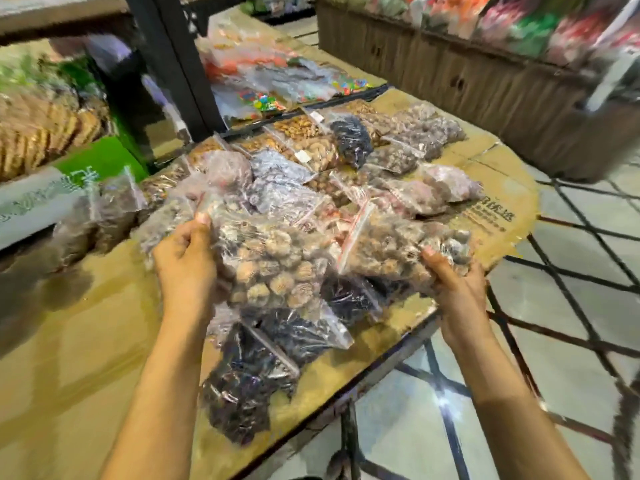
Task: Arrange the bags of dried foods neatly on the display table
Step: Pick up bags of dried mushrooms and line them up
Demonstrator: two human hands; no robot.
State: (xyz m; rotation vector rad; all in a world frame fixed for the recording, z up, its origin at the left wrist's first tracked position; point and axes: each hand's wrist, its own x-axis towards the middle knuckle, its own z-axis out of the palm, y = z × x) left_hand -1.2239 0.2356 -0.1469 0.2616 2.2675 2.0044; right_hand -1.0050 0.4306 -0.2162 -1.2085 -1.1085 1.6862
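Clear zip bags of dried foods cover the cardboard-topped display table [79, 341]. My left hand [185, 261] grips the left edge of a big bag of pale brown dried fruits [270, 268], lifted above the pile. My right hand [453, 282] holds the right end of a second bag of brown dried pieces [388, 247] with a red zip strip. Below them, near the table's front edge, lie dark purple-black bags [249, 382]. Further back sit rows of nut bags [311, 150] and brown bags [415, 140]. The frame is motion-blurred.
A green and white box [69, 188] stands at the left with stacked biscuits [41, 133] behind it. A black post [166, 64] rises at the back. Candy bags [277, 88] lie beyond. A wooden crate [467, 81] of colourful packs stands right. Tiled floor [519, 393] lies below the table edge.
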